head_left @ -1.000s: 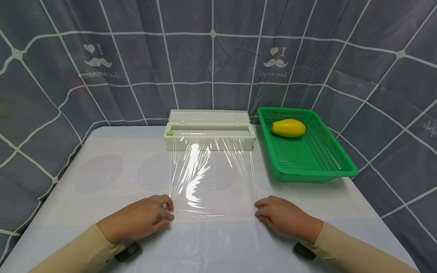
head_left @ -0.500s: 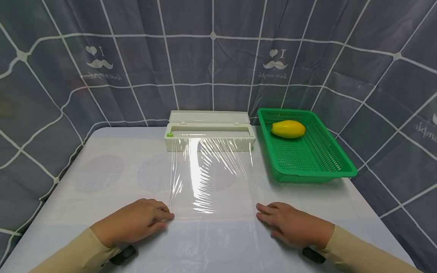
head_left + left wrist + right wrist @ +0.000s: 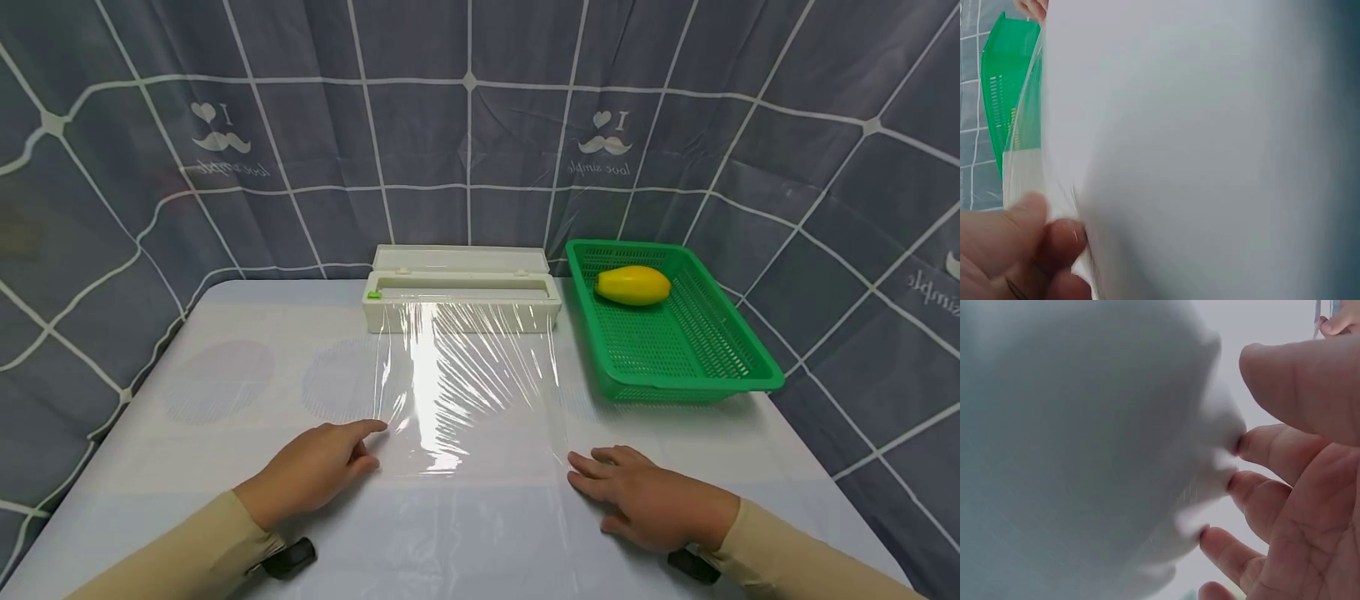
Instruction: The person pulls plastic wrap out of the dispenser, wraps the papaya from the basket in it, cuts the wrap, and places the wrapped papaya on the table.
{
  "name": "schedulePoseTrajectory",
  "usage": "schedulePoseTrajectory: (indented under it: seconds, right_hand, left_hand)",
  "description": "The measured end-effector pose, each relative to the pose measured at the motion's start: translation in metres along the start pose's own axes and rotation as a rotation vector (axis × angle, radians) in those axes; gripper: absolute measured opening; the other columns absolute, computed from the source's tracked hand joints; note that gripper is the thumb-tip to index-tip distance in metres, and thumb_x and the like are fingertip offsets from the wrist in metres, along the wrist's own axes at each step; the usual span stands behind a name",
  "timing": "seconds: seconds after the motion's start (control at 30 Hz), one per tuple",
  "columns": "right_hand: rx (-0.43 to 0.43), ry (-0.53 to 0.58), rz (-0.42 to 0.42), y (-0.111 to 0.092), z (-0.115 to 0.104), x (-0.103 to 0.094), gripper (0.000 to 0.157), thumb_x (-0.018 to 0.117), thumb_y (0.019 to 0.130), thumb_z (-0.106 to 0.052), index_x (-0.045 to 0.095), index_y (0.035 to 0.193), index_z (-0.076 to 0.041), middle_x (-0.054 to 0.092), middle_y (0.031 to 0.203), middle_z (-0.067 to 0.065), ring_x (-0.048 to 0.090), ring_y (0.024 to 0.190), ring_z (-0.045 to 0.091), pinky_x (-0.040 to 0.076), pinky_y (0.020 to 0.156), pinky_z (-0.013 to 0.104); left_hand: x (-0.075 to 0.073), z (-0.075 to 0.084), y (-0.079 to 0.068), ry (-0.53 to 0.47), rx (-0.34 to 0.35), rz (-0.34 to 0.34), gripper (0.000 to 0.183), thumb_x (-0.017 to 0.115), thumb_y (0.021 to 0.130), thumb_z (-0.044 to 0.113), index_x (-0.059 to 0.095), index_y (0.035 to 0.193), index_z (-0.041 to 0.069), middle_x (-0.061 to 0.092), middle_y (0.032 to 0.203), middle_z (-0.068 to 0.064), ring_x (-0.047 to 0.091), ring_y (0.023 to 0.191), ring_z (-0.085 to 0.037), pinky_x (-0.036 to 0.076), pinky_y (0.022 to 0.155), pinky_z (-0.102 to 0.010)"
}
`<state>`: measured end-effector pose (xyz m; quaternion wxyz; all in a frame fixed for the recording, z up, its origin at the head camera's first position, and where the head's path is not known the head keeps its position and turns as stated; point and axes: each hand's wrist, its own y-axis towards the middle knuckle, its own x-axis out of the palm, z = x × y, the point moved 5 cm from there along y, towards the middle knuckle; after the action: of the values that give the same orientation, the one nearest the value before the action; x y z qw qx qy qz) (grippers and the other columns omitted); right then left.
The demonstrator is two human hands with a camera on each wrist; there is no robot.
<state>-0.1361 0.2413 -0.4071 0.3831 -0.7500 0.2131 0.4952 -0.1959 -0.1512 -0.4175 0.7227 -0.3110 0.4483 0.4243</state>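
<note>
A sheet of clear plastic wrap [image 3: 487,433] stretches toward me over the table from a white wrap dispenser [image 3: 461,317], whose lid stands raised. My left hand [image 3: 311,471] is at the sheet's left edge, index finger extended to the edge and thumb apart below it. In the left wrist view, the left fingers [image 3: 1063,240] are close against the film. Beside the near right corner, my right hand [image 3: 652,500] rests with fingers spread and holds nothing. The right wrist view shows its fingertips [image 3: 1244,444] pressing into the white tablecloth.
At the back right stands a green plastic basket [image 3: 693,379] with a yellow papaya-like fruit [image 3: 633,285] inside. A small green slider [image 3: 373,295] sits at the dispenser's left end. Dark checked curtains [image 3: 420,133] enclose the table's back and sides.
My left hand has shifted up along the wrap's edge, its index finger straightening. My right hand has moved slightly right, its fingers spreading. The glare on the film has changed; dispenser and basket stay put.
</note>
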Motion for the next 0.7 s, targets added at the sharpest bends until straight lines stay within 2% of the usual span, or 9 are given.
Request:
schedulePoseTrajectory:
  seconds: [0.1, 0.23, 0.4, 0.5, 0.6, 0.7]
  right_hand:
    - [0.009, -0.001, -0.004, 0.0001, 0.0003, 0.0007, 0.066, 0.074, 0.099, -0.031, 0.048, 0.16, -0.024, 0.039, 0.17, -0.001, 0.04, 0.151, 0.038, 0.039, 0.119, 0.059]
    - [0.004, -0.01, 0.005, -0.0001, -0.0001, 0.0008, 0.066, 0.074, 0.099, -0.031, 0.048, 0.159, -0.024, 0.039, 0.17, 0.0, 0.041, 0.151, 0.038, 0.04, 0.118, 0.058]
    - [0.003, -0.005, 0.004, 0.0, -0.0002, 0.0014, 0.067, 0.074, 0.098, -0.031, 0.048, 0.159, -0.023, 0.038, 0.17, -0.001, 0.041, 0.151, 0.039, 0.039, 0.119, 0.059]
    - [-0.001, -0.014, 0.006, 0.0001, 0.0003, 0.0021, 0.067, 0.075, 0.098, -0.032, 0.048, 0.159, -0.023, 0.038, 0.17, 0.0, 0.042, 0.15, 0.04, 0.039, 0.118, 0.059]
    - [0.01, -0.01, -0.003, 0.0004, 0.0007, 0.0029, 0.068, 0.075, 0.098, -0.032, 0.048, 0.159, -0.023, 0.038, 0.171, -0.001, 0.041, 0.151, 0.039, 0.039, 0.119, 0.059]
    - [0.021, 0.002, -0.009, 0.0003, 0.0009, 0.0032, 0.068, 0.075, 0.098, -0.033, 0.048, 0.159, -0.024, 0.037, 0.171, -0.001, 0.04, 0.152, 0.039, 0.039, 0.119, 0.058]
  left_hand:
    - [0.0033, -0.0012, 0.0034, -0.018, -0.065, -0.029, 0.048, 0.082, 0.092, 0.023, 0.066, 0.137, 0.015, 0.065, 0.08, 0.019, 0.055, 0.073, -0.002, 0.05, 0.074, -0.03]
    - [0.0046, -0.002, 0.007, -0.02, -0.108, -0.066, 0.05, 0.086, 0.087, 0.026, 0.068, 0.133, 0.016, 0.059, 0.078, 0.013, 0.053, 0.073, -0.008, 0.047, 0.072, -0.031]
    - [0.0008, -0.0053, 0.0099, 0.096, -0.095, -0.053, 0.064, 0.09, 0.08, 0.04, 0.067, 0.134, 0.016, 0.066, 0.105, 0.0, 0.064, 0.094, -0.018, 0.055, 0.084, -0.043]
    - [-0.002, -0.0079, 0.0095, 0.121, -0.087, -0.041, 0.069, 0.092, 0.076, 0.045, 0.068, 0.135, 0.018, 0.061, 0.117, -0.007, 0.06, 0.104, -0.025, 0.052, 0.088, -0.048]
    - [-0.004, -0.009, 0.0087, 0.104, -0.072, -0.027, 0.068, 0.093, 0.075, 0.044, 0.068, 0.134, 0.019, 0.057, 0.133, -0.018, 0.057, 0.122, -0.038, 0.05, 0.097, -0.057]
    - [-0.0036, -0.0103, 0.0094, 0.09, -0.068, -0.043, 0.069, 0.092, 0.076, 0.044, 0.066, 0.135, 0.019, 0.048, 0.152, -0.028, 0.047, 0.14, -0.051, 0.047, 0.104, -0.068]
